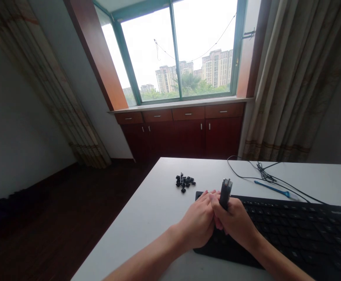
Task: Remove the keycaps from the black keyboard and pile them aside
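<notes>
A black keyboard lies on the white table, its left end under both hands. My left hand is closed over that end, its fingers reaching the far edge; its thumb is mostly hidden. Close against it, my right hand is wrapped around a dark-handled tool with a metal, pronged upper end. The tool stands nearly upright over the keyboard, and its lower end is hidden by the hands. Several loose black keycaps lie in a small pile beyond my left hand.
A blue stick-like tool with a pale end lies behind the keyboard, next to a tangled black cable. The white table ends along a slanted left edge. Beyond it stand dark red cabinets below a window.
</notes>
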A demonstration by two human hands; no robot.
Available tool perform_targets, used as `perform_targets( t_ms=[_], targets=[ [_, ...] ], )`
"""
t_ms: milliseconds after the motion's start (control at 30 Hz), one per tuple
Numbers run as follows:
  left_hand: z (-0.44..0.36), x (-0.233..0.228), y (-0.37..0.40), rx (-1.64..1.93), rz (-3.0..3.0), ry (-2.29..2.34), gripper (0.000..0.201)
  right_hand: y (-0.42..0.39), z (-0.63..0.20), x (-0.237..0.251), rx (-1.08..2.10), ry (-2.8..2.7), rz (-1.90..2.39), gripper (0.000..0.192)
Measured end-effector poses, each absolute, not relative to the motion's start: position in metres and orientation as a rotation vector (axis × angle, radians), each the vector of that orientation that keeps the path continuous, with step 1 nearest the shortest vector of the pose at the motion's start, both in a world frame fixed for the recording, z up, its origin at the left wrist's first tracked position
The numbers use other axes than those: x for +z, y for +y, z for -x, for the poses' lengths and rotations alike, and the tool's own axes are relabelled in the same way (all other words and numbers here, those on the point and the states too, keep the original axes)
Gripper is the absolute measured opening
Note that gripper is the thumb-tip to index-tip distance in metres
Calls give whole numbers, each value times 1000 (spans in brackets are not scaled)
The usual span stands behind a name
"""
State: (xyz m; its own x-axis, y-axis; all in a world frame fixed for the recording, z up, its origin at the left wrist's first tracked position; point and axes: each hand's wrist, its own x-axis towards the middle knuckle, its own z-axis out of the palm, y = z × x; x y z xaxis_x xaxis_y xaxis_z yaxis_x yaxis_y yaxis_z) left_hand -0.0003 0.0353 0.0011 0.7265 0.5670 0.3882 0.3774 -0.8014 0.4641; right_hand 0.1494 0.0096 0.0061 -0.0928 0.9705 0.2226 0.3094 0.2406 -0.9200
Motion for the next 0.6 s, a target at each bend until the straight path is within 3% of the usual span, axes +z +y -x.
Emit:
perform_targets(
  t_ms=[367, 600],
  targets=[
    [-1, 12, 34, 798, -2496, 827, 38, 14, -150, 9, 777, -1456, 1176, 54],
    [15, 17, 40, 768, -2510, 934, 52, 17, -151, 13, 936, -1253, 1142, 52]
  ],
)
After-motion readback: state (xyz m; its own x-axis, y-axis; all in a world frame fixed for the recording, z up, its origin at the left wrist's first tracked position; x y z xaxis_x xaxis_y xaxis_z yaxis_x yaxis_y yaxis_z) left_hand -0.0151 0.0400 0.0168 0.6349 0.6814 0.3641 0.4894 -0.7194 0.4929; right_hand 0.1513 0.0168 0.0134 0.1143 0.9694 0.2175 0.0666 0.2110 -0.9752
